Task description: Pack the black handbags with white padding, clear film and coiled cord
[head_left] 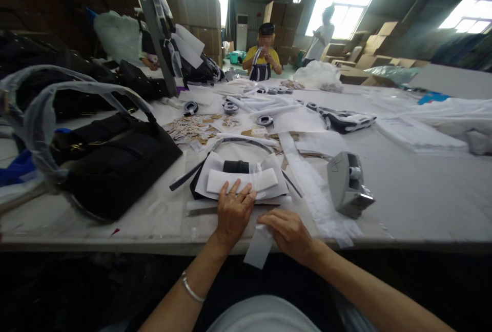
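Note:
In front of me lies a dark bag with white paper over it. On the paper are a black rolled piece and a folded white foam strip. My left hand rests on the strip with its fingers spread. Just right of it, my right hand pinches a translucent strip, which hangs past the table's front edge. The bag's dark strap arches behind the paper.
A black handbag with wrapped handles stands at left. A grey tape dispenser is at right, beside a white sheet strip. Tags and coiled straps lie farther back. A person sits across the table.

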Action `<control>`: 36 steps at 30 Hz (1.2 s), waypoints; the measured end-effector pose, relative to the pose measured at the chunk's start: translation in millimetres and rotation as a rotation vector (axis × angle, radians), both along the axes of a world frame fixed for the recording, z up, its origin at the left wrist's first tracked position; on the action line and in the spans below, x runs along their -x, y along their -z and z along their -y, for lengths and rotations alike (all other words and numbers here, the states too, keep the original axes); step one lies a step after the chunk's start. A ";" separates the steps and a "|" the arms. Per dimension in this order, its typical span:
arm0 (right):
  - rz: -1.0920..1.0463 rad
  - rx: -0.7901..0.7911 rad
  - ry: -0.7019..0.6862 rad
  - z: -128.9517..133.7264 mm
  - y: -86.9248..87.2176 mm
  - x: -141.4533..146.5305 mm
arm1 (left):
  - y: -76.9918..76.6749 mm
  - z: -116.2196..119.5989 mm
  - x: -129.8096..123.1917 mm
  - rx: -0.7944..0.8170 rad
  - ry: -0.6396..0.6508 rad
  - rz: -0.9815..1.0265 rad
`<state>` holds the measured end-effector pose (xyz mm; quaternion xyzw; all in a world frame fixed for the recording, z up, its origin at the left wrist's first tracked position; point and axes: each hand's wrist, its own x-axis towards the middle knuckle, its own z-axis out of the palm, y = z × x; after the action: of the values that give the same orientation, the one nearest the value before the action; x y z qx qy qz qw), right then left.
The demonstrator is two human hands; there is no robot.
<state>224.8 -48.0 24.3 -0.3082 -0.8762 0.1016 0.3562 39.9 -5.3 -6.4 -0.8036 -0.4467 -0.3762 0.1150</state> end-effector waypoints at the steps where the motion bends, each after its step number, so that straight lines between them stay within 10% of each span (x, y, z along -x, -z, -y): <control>1: 0.014 0.001 -0.004 -4.1 -6.4 1.2 | 1.3 -0.1 0.0 -0.009 -0.005 -0.008; 9: 0.150 0.053 0.191 -60.7 -43.1 3.7 | -0.9 7.2 4.2 0.091 0.058 0.028; 15: 0.316 0.378 0.218 -118.0 -61.7 7.0 | -12.7 9.1 -7.2 0.165 -0.011 0.192; 36: 0.372 0.718 0.373 -183.7 -37.8 9.5 | -9.4 5.8 -10.5 0.154 -0.063 0.014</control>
<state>215.3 135.7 62.1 -0.5782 -0.7639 0.2764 0.0751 50.4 -11.2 3.1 -0.7930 -0.5000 -0.3426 0.0614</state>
